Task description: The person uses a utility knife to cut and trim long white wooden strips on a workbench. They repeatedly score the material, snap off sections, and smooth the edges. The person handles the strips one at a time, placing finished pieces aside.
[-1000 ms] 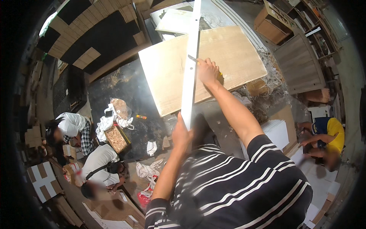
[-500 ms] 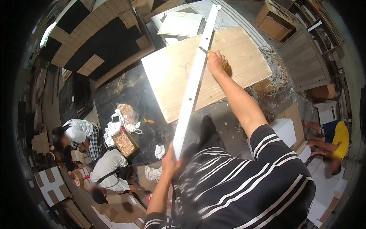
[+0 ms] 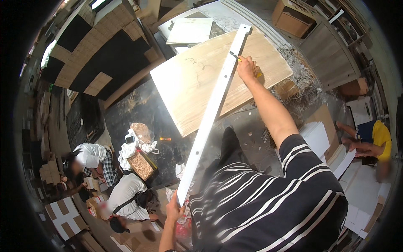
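Observation:
A long white strip [image 3: 212,113] with small dark holes runs slantwise from the far edge of a wood-grain board [image 3: 176,88] down toward my body. My left hand [image 3: 173,210] is closed on the strip's near end, beyond the board's edge. In my closed right hand [image 3: 248,68] is a yellow utility knife [image 3: 259,74]. Its blade lies over the strip near the far end; whether it touches the surface I cannot tell.
A pale panel [image 3: 191,31] lies beyond the board, with tangled shavings [image 3: 300,69] at its right. Two people crouch at left beside a box of wood shavings [image 3: 141,164]. Another person in yellow [image 3: 379,136] handles white sheets at right. A small orange packet [image 3: 165,139] lies on the black surface.
The strip has slid toward me, down and left, with my left hand drawing back on its near end. My right hand and the knife sit slightly farther right.

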A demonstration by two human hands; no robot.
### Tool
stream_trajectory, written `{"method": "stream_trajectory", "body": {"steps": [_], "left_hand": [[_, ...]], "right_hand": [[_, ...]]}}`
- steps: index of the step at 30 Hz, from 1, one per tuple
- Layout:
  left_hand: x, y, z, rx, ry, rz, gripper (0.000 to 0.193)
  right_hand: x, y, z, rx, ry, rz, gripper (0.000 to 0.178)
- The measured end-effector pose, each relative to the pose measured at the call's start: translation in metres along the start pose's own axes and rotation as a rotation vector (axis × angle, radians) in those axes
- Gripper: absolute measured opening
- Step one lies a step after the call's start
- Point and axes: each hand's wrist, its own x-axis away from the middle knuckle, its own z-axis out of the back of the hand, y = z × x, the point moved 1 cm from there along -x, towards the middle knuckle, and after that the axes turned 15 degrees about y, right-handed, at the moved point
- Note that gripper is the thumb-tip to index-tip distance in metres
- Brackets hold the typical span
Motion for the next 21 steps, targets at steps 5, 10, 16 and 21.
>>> {"method": "stream_trajectory", "body": {"steps": [5,10,16,21], "left_hand": [[0.012,-0.017,0.029,-0.047,0.016,-0.060,0.084],[0.016,-0.043,0.044,-0.187,-0.082,0.088,0.087],[0.000,-0.068,0.067,-0.176,-0.059,0.014,0.085],[-0.044,-0.079,0.090,-0.381,0.012,-0.041,0.082]], "right_hand": [[-0.017,0.026,0.001,0.031,0.082,-0.040,0.033],[-0.032,0.047,0.003,0.055,0.075,-0.035,0.034],[-0.064,0.075,0.010,0.042,0.094,-0.143,0.035],[-0.072,0.105,0.019,0.059,0.133,-0.188,0.032]]}}
